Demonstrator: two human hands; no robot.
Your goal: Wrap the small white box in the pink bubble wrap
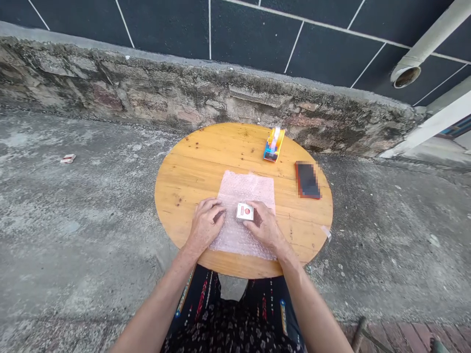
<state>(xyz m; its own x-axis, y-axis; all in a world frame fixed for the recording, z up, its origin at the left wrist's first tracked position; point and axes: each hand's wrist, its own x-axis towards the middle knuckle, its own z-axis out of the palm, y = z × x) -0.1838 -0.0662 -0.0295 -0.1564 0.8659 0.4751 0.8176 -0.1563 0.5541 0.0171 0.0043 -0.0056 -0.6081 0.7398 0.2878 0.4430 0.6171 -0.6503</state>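
A small white box with red print (245, 212) sits over the middle of a pinkish sheet of bubble wrap (239, 240). The fingers and thumb of my right hand (265, 228) grip the box from its right side. My left hand (206, 223) rests at the left edge of the bubble wrap, fingers curved and apart from the thumb, with nothing between them. The sheet lies flat on a round wooden table (184, 181).
A yellow and blue tape dispenser (274, 144) stands near the table's far edge. A dark phone with a red edge (307, 180) lies at the right. A strip of clear tape (326, 233) hangs off the right rim. Behind is a low stone wall (165, 93).
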